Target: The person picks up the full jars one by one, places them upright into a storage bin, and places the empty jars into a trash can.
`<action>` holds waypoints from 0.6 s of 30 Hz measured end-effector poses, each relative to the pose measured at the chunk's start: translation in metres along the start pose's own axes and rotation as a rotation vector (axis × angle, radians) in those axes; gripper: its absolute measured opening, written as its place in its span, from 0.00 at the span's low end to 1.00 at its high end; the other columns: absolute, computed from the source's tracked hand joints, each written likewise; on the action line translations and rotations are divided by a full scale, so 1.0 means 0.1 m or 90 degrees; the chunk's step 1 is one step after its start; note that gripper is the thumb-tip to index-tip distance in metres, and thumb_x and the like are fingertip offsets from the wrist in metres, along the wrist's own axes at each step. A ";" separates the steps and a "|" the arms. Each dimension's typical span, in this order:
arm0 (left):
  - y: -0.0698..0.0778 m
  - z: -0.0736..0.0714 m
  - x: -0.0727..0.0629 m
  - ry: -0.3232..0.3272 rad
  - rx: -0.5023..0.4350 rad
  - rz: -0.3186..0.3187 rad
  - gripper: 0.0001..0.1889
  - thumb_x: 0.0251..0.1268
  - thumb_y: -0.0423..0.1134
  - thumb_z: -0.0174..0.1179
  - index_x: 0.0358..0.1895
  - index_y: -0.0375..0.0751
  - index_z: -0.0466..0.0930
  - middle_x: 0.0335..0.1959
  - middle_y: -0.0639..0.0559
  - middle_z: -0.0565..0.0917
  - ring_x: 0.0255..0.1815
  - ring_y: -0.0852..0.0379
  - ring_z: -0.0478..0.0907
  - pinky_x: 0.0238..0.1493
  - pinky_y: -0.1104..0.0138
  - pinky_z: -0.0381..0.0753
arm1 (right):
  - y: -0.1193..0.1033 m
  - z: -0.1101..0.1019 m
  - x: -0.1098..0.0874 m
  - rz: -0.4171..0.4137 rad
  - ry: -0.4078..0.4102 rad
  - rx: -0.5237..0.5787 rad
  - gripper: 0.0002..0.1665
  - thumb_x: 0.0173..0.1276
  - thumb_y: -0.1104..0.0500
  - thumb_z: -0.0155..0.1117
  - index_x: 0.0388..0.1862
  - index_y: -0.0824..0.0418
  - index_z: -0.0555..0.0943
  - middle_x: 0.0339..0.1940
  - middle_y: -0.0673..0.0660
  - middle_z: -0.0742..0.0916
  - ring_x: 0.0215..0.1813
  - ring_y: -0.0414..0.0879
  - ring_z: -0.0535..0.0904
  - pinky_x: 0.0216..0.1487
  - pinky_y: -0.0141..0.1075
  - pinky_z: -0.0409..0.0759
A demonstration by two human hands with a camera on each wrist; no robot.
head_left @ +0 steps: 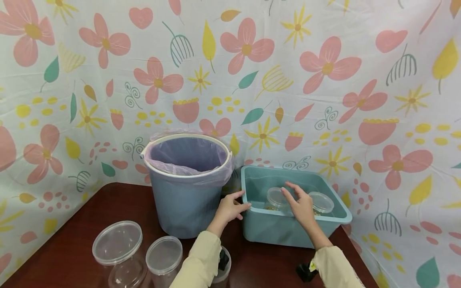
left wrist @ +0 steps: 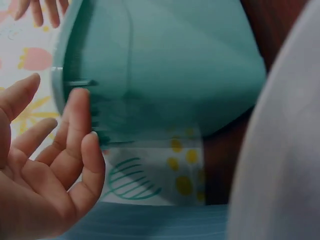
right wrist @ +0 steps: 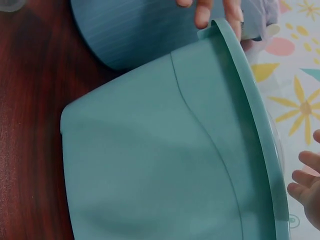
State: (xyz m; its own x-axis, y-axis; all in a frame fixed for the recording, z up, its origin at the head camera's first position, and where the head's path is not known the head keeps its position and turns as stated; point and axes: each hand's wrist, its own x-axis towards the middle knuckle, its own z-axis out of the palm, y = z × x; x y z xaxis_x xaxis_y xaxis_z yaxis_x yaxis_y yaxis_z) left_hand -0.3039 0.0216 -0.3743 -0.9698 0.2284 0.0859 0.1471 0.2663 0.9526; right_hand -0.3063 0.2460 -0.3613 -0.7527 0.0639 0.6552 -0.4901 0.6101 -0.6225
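A teal plastic tub (head_left: 275, 230) stands on the dark wooden table. My left hand (head_left: 230, 208) is at its left front corner, fingertips right at the rim; in the left wrist view the fingers (left wrist: 77, 112) are loosely bent beside the tub's wall. Above the front rim hovers my right hand (head_left: 301, 206), fingers spread and nothing in them. Inside the tub are two clear round lidded containers: the left one (head_left: 276, 196) sits just beside the right fingers, the right one (head_left: 321, 202) lies past that hand. Small yellowish bits show low by them.
Left of the tub stands a blue bucket (head_left: 183, 206) with a pale rim and a thin purple liner. Clear lidded jars (head_left: 118, 242) (head_left: 164, 256) stand at the front left, with another jar (head_left: 224, 272) partly behind the left sleeve. A floral sheet (head_left: 248, 96) hangs behind.
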 end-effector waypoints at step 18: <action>0.17 -0.09 -0.36 0.028 0.224 0.062 0.23 0.56 0.47 0.60 0.56 0.49 0.75 0.41 0.48 0.79 0.39 0.53 0.75 0.32 0.61 0.72 | -0.12 0.18 0.08 -0.005 0.039 0.053 0.20 0.63 0.58 0.59 0.50 0.70 0.75 0.50 0.65 0.79 0.55 0.55 0.72 0.54 0.45 0.68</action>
State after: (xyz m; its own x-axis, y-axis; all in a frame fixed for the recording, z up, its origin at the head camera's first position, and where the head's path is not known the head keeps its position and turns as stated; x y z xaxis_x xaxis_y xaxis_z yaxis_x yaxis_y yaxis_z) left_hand -0.2687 0.0091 -0.3587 -0.9541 0.2299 0.1918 0.2903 0.5531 0.7809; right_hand -0.3139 0.2251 -0.3560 -0.7216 0.1083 0.6838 -0.5330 0.5435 -0.6485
